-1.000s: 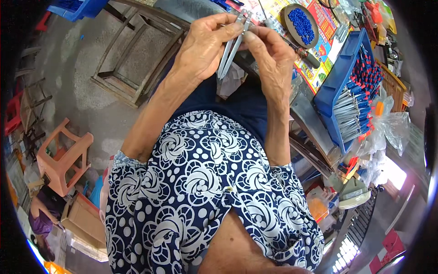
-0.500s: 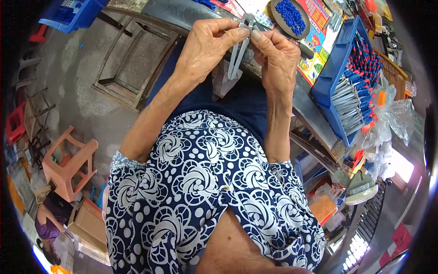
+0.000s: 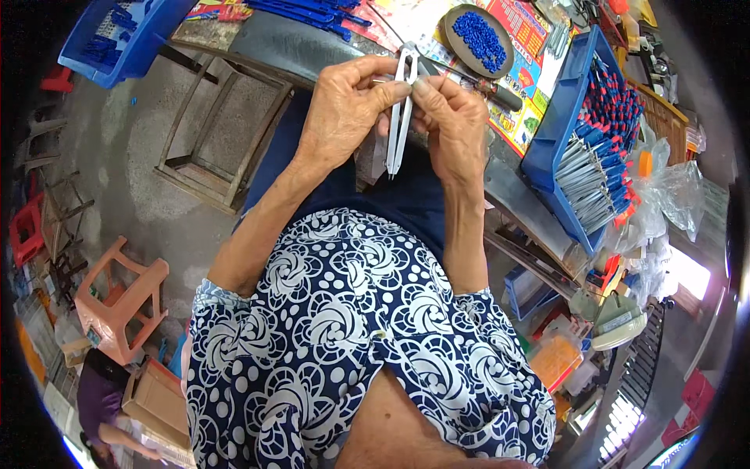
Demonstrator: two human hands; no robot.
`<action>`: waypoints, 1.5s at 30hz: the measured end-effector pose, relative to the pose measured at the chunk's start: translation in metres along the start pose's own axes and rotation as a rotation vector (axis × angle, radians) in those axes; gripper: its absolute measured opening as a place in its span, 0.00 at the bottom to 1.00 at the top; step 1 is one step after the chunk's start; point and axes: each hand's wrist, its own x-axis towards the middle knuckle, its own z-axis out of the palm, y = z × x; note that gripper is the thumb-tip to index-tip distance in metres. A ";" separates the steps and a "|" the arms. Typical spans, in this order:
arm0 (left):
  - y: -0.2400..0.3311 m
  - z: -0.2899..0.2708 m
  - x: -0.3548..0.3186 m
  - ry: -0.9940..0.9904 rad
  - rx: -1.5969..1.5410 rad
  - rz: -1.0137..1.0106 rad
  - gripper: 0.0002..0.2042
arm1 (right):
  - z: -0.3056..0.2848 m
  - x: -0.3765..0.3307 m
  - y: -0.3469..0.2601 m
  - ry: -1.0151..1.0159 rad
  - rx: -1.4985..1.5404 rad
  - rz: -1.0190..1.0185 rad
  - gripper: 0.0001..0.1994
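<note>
The two-legged tool (image 3: 394, 144) is silvery grey. The shirt (image 3: 344, 328) is navy, covered in white swirling flowers, rings and round dots; the trousers (image 3: 291, 141) are plain dark blue. The surface (image 3: 289, 43) is dark grey, and the printed sheet (image 3: 539, 35) on it mixes red, yellow and white. A grey-brown dish (image 3: 449, 39) contains vivid blue bits (image 3: 479, 41). By the surface's right edge, a blue tray (image 3: 547, 152) carries silver rods (image 3: 582, 184) with blue and red ends. The strips (image 3: 305, 12) are deep blue, the basket (image 3: 133, 66) brighter blue. The plastic stool (image 3: 105, 320) is peach-pink, the floor (image 3: 148, 164) mottled grey.
</note>
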 end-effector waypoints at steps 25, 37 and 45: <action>-0.001 -0.003 -0.001 -0.005 -0.188 -0.080 0.08 | 0.025 -0.006 0.003 0.138 -0.105 -0.087 0.08; 0.001 -0.014 0.001 0.028 -0.355 -0.143 0.09 | -0.018 0.009 -0.022 0.199 -0.029 -0.128 0.08; 0.004 -0.006 0.003 -0.189 -0.479 -0.272 0.09 | -0.020 0.020 -0.014 -0.070 0.437 -0.013 0.08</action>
